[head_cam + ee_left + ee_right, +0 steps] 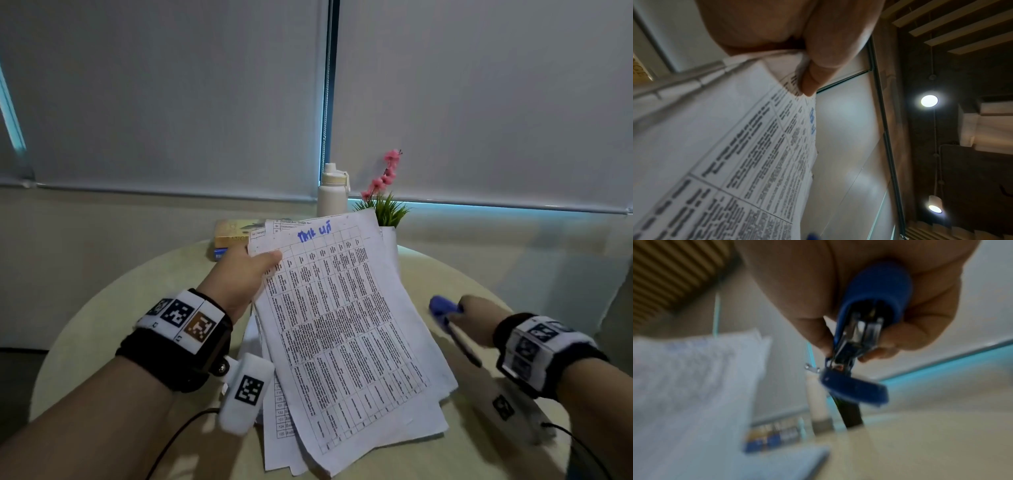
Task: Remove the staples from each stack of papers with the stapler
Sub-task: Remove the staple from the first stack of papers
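My left hand point(251, 270) pinches the top left corner of a printed paper stack point(342, 325) with blue handwriting at its head, and holds it lifted and tilted over other loose sheets point(284, 421) on the round table point(102, 325). In the left wrist view the thumb point(813, 81) presses on the stack's point(748, 162) corner. My right hand point(479, 318) grips a blue stapler point(443, 308) to the right of the stack, apart from it. In the blurred right wrist view a small bent staple point(812, 367) hangs at the stapler's point(869, 308) tip.
At the table's far edge stand a white bottle point(332, 192), a small pink flower plant point(385, 192) and a yellow and blue box point(233, 236). Window blinds point(479, 102) close off the back. Cables trail from both wrists.
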`<state>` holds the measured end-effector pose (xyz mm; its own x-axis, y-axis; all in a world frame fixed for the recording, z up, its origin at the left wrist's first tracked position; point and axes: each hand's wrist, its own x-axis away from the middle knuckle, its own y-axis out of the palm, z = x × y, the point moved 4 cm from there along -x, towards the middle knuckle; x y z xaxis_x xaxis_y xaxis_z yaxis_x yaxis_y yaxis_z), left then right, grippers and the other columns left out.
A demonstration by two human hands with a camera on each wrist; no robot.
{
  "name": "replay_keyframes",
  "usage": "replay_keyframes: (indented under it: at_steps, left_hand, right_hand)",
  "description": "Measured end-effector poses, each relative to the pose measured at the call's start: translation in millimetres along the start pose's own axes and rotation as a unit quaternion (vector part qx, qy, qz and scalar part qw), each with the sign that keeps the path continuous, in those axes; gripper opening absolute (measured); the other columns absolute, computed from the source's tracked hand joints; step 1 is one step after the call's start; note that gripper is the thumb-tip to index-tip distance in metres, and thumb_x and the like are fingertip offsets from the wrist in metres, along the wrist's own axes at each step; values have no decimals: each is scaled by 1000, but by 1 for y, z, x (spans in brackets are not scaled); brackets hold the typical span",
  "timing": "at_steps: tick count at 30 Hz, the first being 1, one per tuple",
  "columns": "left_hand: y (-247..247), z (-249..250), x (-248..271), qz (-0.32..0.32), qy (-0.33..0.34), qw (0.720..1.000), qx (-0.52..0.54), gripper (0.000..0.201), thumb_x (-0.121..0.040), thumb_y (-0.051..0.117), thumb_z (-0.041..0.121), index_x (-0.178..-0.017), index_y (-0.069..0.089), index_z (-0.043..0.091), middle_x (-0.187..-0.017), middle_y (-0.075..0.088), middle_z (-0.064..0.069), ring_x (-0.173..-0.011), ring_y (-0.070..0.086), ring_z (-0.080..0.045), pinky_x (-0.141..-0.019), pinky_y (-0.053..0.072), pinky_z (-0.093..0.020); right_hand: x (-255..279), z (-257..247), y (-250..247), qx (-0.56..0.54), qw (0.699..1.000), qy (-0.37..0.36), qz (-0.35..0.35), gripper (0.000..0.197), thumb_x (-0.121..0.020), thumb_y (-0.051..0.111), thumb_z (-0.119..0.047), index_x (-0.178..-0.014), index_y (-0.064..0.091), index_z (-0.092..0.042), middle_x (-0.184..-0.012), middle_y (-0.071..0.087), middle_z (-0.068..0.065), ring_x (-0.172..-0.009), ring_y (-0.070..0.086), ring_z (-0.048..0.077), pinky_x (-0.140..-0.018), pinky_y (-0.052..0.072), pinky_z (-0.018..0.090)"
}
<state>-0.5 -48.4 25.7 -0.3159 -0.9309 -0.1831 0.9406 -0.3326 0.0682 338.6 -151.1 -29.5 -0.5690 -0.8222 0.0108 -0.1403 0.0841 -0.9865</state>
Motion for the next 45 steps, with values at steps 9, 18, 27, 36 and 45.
replay_keyframes:
  at_steps: [9, 18, 27, 36, 45]
  left_hand:
    - [31, 33, 21, -42, 60, 997, 32, 28, -95, 46, -2, -119, 60, -4, -112, 69, -17, -104, 67, -31, -91, 52, -44]
    - [58, 43, 36, -83, 99, 991, 26, 25, -96, 47, 3, -113, 61, -7, -106, 70, -22, -96, 68, -36, -88, 54, -49]
    - [61, 39, 38, -76, 96, 992, 11, 25, -96, 48, 5, -114, 62, -6, -107, 70, -20, -98, 68, -35, -93, 50, -55]
    - [65, 37, 42, -100, 91, 991, -15, 22, -96, 47, 5, -109, 63, -3, -99, 72, -19, -90, 71, -32, -83, 57, -48]
    - [67, 35, 43, -78, 119, 990, -8, 36, -84, 57, 24, -112, 64, 2, -103, 72, -17, -96, 69, -33, -90, 52, -54]
  right_hand:
    - [121, -82, -94, -385, 829, -314, 258, 35, -87, 54, -31, -116, 35, -29, -84, 61, -5, -58, 57, 8, -59, 49, 30]
    - [132, -112, -71, -249, 867, -340, 267, 54, -83, 44, -40, -133, 23, -39, -84, 45, -23, -62, 42, 3, -62, 28, 22]
    - [132, -106, -71, -200, 881, -324, 280, 56, -83, 41, -42, -136, 26, -36, -101, 46, -18, -76, 40, 6, -69, 31, 23]
    - [135, -115, -70, -202, 865, -327, 322, 55, -86, 44, -36, -139, 31, -26, -123, 57, -4, -90, 55, 14, -70, 33, 21]
    - [136, -125, -64, -209, 856, -301, 366, 54, -87, 41, -36, -139, 34, -19, -118, 60, 3, -87, 56, 20, -63, 35, 24]
